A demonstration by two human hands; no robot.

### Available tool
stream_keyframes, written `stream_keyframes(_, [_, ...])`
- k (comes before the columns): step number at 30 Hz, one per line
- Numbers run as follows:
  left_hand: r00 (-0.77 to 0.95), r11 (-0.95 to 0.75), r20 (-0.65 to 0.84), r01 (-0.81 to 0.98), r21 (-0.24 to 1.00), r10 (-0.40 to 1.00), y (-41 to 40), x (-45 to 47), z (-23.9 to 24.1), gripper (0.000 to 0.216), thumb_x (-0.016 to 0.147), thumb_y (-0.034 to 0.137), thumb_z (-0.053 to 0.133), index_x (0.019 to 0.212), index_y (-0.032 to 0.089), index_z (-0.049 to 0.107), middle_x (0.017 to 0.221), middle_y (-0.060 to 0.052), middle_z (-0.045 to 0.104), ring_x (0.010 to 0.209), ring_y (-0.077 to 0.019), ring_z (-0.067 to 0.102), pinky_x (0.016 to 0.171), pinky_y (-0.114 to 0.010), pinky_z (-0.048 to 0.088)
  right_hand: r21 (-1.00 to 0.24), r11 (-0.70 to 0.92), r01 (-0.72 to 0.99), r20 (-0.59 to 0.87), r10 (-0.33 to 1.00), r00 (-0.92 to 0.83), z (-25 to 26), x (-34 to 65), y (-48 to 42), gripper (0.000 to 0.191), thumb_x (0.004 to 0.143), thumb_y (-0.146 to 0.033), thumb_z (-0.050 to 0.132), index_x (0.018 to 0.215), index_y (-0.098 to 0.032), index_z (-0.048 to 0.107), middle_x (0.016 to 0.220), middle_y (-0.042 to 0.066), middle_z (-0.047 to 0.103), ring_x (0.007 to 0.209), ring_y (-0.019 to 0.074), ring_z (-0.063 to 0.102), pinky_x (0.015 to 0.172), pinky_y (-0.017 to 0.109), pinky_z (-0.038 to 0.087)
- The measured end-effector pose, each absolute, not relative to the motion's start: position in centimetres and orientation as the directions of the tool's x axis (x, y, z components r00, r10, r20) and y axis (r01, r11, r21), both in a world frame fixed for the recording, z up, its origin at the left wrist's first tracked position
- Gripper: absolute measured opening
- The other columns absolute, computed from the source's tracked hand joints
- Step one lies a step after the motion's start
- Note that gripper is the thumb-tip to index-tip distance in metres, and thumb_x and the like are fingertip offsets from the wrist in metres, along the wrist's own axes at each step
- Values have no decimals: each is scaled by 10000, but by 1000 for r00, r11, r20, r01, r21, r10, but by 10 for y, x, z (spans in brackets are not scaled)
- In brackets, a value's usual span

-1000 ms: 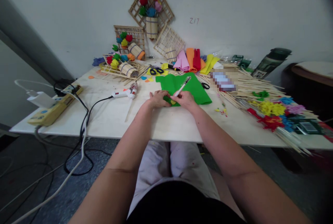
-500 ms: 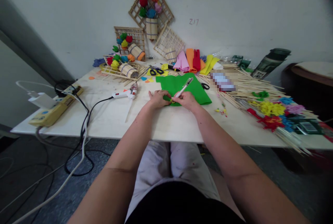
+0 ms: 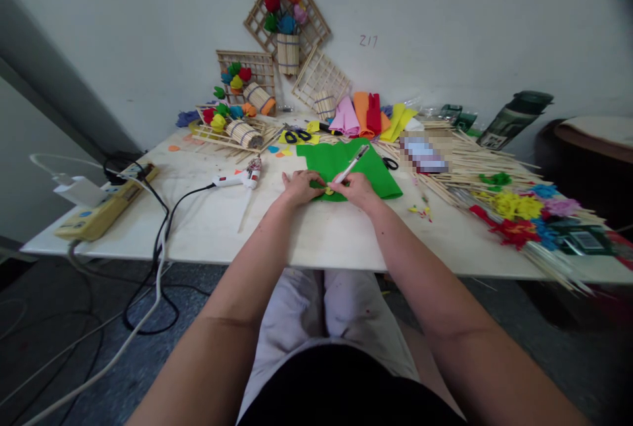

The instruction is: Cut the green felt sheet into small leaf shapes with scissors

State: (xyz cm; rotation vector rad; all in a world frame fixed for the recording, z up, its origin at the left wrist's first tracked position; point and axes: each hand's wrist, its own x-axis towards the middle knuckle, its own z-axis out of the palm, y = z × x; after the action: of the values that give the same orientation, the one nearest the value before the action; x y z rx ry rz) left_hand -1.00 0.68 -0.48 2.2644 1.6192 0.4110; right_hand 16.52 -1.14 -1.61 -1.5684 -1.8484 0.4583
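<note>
Green felt sheet (image 3: 370, 172): lies flat on the desk (image 3: 208, 215), straight ahead of the person, with its near edge under both hands.
Pen (image 3: 351, 163): white, slanting up and away to the right over the sheet, tip down at the sheet's near edge.
Left hand (image 3: 298, 186): rests on the sheet's near left corner, fingers bent down onto the felt. I cannot tell whether they pinch it or only press it.
Right hand (image 3: 357, 190): fingers clenched round the lower part of the pen, just beside the left hand.
Yellow piece (image 3: 329, 191): small, on the felt's near edge between the two hands, at the pen's tip.
Glue gun (image 3: 240, 179): white, lying on the desk to the left of the left hand, with a black cord running off toward the left edge.
Scissors (image 3: 297, 135): blue-handled, beyond the sheet, on a yellow scrap.
Felt rolls (image 3: 366, 115): pink, orange, red and yellow, at the back by the wall.
Wooden sticks (image 3: 475, 162): a wide heap to the right of the sheet.
Felt flowers (image 3: 517, 215): red, yellow and blue, on stems at the desk's right end.
Power strip (image 3: 96, 215): yellowish, at the near left corner, with cables plugged in.
Lattice frames (image 3: 289, 14): wooden, against the wall behind the desk, some holding coloured flowers.
</note>
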Motion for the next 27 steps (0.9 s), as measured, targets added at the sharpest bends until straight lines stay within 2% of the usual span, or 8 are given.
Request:
stream_keyframes(7, [308, -312, 79, 855, 413, 948, 13, -10, -11, 253, 761, 451, 645, 992, 370, 708, 1395, 42, 552, 1338, -333, 387, 1108, -700, 70, -633, 209, 746, 203, 974, -101, -15, 162, -15, 251, 770, -381, 704, 872, -163, 775, 731, 50, 719, 672, 163, 633, 582, 242, 421])
stream_keyframes(17, [324, -326, 75, 853, 408, 943, 12, -11, -11, 250, 763, 411, 634, 1000, 362, 695, 1406, 41, 541, 1344, -320, 381, 1111, -693, 80, -576, 197, 794, 187, 977, -106, -15, 158, -16, 262, 777, -398, 700, 900, -180, 775, 750, 48, 723, 703, 169, 642, 595, 244, 421])
stream_keyframes(27, [322, -324, 75, 853, 410, 944, 12, -11, -12, 237, 776, 425, 636, 1001, 372, 689, 1412, 48, 534, 1353, -306, 371, 1121, -678, 81, -586, 191, 787, 181, 978, -103, -14, 159, -14, 237, 771, -366, 703, 859, -157, 770, 701, 40, 704, 632, 144, 600, 559, 232, 389])
